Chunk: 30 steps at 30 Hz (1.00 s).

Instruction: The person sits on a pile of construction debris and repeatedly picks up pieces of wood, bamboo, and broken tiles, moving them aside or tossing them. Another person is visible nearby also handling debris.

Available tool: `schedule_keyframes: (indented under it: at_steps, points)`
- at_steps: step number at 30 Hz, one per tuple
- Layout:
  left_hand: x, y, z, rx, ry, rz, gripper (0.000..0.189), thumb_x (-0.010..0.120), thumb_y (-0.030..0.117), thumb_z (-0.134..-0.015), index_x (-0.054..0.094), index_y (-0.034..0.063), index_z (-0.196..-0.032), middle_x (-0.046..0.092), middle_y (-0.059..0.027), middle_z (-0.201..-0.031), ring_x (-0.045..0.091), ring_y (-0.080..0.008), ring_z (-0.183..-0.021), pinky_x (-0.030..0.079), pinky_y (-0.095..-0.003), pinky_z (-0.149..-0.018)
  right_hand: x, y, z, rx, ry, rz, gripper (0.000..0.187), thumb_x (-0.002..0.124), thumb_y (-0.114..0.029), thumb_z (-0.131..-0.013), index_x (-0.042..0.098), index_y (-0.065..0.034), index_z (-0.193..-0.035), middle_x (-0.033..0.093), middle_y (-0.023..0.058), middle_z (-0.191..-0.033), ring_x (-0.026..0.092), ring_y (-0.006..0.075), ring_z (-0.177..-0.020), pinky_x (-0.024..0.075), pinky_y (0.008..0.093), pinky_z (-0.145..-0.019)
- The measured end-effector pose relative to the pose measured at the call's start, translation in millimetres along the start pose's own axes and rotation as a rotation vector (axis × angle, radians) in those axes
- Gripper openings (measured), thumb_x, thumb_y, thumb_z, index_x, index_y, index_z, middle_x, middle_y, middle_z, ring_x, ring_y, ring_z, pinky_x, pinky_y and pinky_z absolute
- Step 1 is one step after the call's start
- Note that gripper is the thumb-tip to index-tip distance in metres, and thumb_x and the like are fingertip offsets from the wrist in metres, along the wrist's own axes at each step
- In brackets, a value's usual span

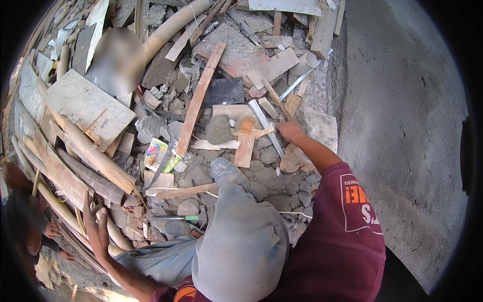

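Note:
My right hand (pixel 289 130) reaches down on the right of the rubble, its fingers at the lower end of a narrow wooden strip (pixel 277 99); whether they grip it cannot be told. Just left of it lies a silvery metal channel (pixel 266 128), with a short wooden board (pixel 245 150) stained orange at one end beyond. My left hand (pixel 96 226) is raised at the lower left with fingers spread and nothing in it, near bamboo poles (pixel 62 211) and a long weathered board (pixel 60 170).
Stones, a long reddish plank (pixel 200 100), a grey slab (pixel 90 109) and a plastic food wrapper (pixel 155 154) lie ahead. Rough concrete floor (pixel 400 113) runs along the right. Another person (pixel 26 222) is at the far left. A green-ended tool (pixel 175 218) lies by my foot.

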State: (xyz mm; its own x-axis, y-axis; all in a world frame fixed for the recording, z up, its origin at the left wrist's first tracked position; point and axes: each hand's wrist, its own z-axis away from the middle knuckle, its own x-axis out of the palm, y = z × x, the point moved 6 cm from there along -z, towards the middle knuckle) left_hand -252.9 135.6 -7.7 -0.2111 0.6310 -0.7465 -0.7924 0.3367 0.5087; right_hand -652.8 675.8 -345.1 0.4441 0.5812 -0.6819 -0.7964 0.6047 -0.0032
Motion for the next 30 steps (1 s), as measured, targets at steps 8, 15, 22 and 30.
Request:
schedule_keyframes:
  at_steps: [8,15,22,30]
  points:
    - [6.9,9.3,-2.2,-0.068,-0.048,-0.094,0.069,0.065,0.015,-0.093,0.036,0.0125,-0.156,0.049,-0.0149,-0.149,0.058,-0.0332,-0.121,0.045,-0.0429,-0.105,28.8,5.0,0.2,-0.059,-0.246,-0.006,0.039,0.049,-0.016,-0.097,0.057,-0.0058,-0.134,0.066,0.0178,-0.126,0.068,0.0341,-0.108,0.0551,0.0459,-0.088]
    - [-36.9,17.7,-4.1,0.069,-0.069,-0.145,0.064,0.063,0.012,-0.095,0.039,0.0107,-0.154,0.046,-0.0135,-0.153,0.052,-0.0316,-0.13,0.04,-0.0432,-0.112,-11.3,9.5,11.1,-0.437,-0.22,0.464,0.027,0.053,-0.021,-0.092,0.075,-0.0118,-0.081,0.074,0.0076,-0.08,0.074,0.0286,-0.082,0.0573,0.0417,-0.072]
    - [-77.7,44.4,-16.8,0.117,-0.102,-0.378,0.064,0.064,0.031,-0.097,0.04,0.0123,-0.154,0.046,-0.0131,-0.154,0.051,-0.0321,-0.132,0.038,-0.046,-0.113,-51.7,37.5,49.5,-0.589,-0.172,0.383,0.019,0.056,-0.021,-0.086,0.072,-0.0107,-0.082,0.072,0.0082,-0.074,0.071,0.0285,-0.075,0.0556,0.0432,-0.067]
    - [-108.4,71.1,-41.4,0.206,-0.089,-0.509,0.064,0.063,0.027,-0.097,0.039,0.0064,-0.153,0.046,-0.0148,-0.153,0.047,-0.0318,-0.135,0.035,-0.0454,-0.114,-57.2,10.3,52.2,-0.741,-0.186,0.428,0.035,0.066,-0.041,-0.079,0.078,-0.0095,-0.089,0.074,0.0082,-0.103,0.057,0.0268,-0.127,0.0431,0.0436,-0.107]
